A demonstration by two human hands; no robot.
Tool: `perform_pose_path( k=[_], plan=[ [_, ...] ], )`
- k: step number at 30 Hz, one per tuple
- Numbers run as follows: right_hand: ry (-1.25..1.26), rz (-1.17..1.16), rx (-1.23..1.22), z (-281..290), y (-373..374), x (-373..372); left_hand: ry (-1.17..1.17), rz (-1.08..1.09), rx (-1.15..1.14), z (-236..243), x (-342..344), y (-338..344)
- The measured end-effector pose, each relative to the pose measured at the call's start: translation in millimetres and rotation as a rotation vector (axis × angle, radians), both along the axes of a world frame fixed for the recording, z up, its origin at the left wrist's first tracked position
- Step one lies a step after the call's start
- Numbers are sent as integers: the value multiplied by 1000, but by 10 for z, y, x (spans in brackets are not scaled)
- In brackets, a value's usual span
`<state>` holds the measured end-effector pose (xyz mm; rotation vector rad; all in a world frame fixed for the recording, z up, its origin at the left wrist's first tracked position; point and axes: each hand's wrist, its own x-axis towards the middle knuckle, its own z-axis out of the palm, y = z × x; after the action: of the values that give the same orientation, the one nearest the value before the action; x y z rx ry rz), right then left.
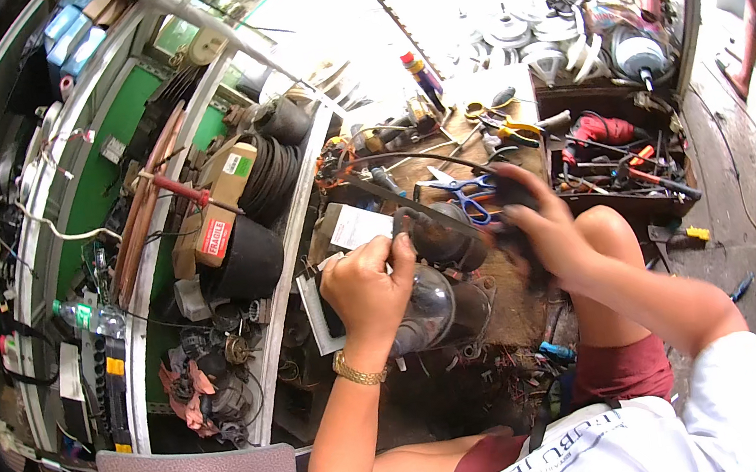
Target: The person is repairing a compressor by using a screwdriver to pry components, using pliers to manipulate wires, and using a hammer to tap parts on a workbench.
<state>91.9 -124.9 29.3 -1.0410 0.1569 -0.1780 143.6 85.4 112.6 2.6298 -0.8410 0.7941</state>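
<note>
Hands on the black motor

Fingers of the left hand point(368, 287) curled tight around the black motor housing point(431, 272), which sat just under them. Right hand point(534, 225) gripped its far end, fingers closed; blue scissors point(466, 191) lay just beyond.

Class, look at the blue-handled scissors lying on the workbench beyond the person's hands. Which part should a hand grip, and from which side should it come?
Grip the blue-handled scissors by the handle loops, which lie at the near end toward the person's right hand. The pale blades point away and to the left, so coming from the near right side meets the loops first and keeps fingers off the tips. They lie flat on the workbench, so pinch from above.
</note>
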Motion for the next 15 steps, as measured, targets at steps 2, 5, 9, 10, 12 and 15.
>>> perform_pose_path(
  k=[2, 5, 9, 10, 12, 15],
  plan=[
    [124, 140, 91, 145, 61, 226, 13, 11, -35, 31, -6, 3],
    [65, 96, 4, 43, -90, 89, -38, -22, 44, 44, -10, -34],
    [165, 145, 19, 130, -348, -423, 1, 2, 53, 64, -70, 58],
    [161, 138, -2, 147, -349, -427, -17, -8, 71, 45, -52, 72],
    [155, 152, 34, 288, -230, -250, -7, -17, 59, 31, -11, 87],
    [178, 247, 127, 163, -101, 291, 3, -65, 48, 47, 31, -10]
  ],
)
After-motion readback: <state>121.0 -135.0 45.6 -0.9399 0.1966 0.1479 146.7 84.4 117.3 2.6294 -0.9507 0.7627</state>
